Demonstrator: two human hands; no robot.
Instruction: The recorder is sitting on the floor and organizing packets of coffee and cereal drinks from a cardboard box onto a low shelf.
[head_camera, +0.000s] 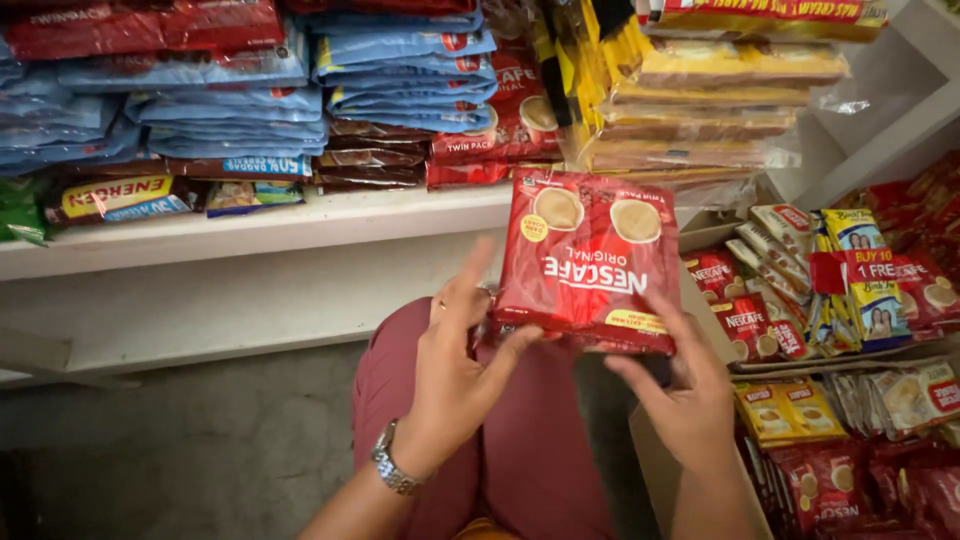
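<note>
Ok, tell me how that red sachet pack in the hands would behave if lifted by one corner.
The red sachet pack would probably sag: it looks like a soft, glossy film bundle. It likely slips easily, given the sheen. It seems light, since the left hand and right hand hold it up by fingertips at its lower edge.

White shelf (250, 232): stacked blue packets (225, 110), dark red packets (370, 165), yellow wrapped packs (700, 110) lying directly on it.

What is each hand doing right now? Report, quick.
Left hand: closed on the left edge of the red sachet pack.
Right hand: fingers under the same pack's right edge, holding it.
</note>
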